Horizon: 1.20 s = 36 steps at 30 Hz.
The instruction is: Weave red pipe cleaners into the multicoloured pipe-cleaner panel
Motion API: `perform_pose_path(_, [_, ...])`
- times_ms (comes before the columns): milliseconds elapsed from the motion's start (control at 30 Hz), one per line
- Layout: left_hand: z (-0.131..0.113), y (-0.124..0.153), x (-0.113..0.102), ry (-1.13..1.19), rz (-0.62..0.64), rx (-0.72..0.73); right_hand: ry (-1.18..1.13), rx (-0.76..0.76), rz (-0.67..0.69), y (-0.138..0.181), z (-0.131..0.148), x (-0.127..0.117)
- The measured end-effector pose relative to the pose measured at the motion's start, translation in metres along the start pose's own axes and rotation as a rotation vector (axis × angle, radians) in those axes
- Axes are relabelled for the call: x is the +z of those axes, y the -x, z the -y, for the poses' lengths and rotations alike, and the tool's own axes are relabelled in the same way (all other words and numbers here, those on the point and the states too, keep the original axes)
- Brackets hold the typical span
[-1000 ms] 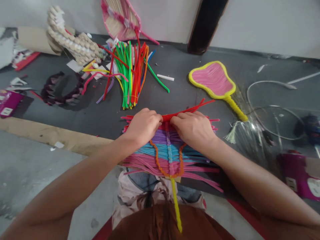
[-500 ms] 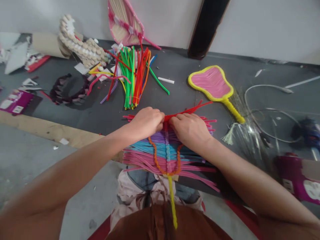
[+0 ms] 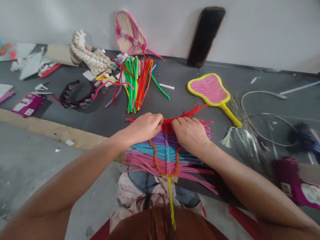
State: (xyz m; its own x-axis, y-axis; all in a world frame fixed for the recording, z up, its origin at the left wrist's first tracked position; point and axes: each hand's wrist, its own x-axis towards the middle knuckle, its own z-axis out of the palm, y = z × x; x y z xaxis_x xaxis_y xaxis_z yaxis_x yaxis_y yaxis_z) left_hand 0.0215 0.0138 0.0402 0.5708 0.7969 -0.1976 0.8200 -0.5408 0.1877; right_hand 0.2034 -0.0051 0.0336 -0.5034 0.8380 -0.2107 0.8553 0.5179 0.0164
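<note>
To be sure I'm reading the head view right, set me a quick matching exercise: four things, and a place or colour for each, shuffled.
Things:
1. Phone
2. Fan-shaped piece with a handle, lying on the table
3. Tied bundle of pipe cleaners
4. Red pipe cleaners

Places and colours:
A. mostly green and red
B. at the fingers of the left hand and right hand
C. leaning against the wall
D. pink with a yellow rim

Pairs: 1-C, 2-D, 3-A, 4-B.

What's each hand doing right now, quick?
Left hand: closed, pinching the red pipe cleaners.
Right hand: closed, fingers curled on the same red pipe cleaners.
</note>
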Motion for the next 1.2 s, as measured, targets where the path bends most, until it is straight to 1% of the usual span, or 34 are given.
perform_pose_path(100, [0.005,0.006,0.008,0.054,-0.065,0.048,-0.015,-0.017,-0.036,-0.002,0.001,0.005])
perform_pose_path(200, [0.009,0.010,0.016,0.075,-0.089,0.091,-0.030,-0.022,-0.049,-0.004,0.002,0.007])
perform_pose_path(333, [0.010,0.008,0.023,0.082,-0.142,0.062,-0.037,-0.038,-0.041,-0.002,-0.001,0.004])
perform_pose_path(533, [0.008,0.009,0.025,0.127,-0.203,0.027,0.041,-0.040,0.059,0.005,-0.005,-0.010])
perform_pose_path(700, [0.012,0.013,0.026,0.256,-0.266,-0.051,0.098,0.065,0.086,-0.002,0.004,-0.011])
perform_pose_path(800, [0.016,0.014,0.026,0.311,-0.245,-0.005,0.117,0.079,0.074,-0.008,0.010,-0.009])
perform_pose_path(933, [0.017,0.014,0.024,0.250,-0.191,0.092,0.077,0.090,0.084,-0.010,0.011,-0.010])
perform_pose_path(1100, [0.014,0.011,0.022,0.130,-0.143,0.124,-0.036,0.055,0.076,0.003,-0.008,-0.020])
perform_pose_path(1200, [0.014,0.010,0.025,0.107,-0.150,0.129,-0.094,0.081,0.097,0.016,-0.022,-0.028])
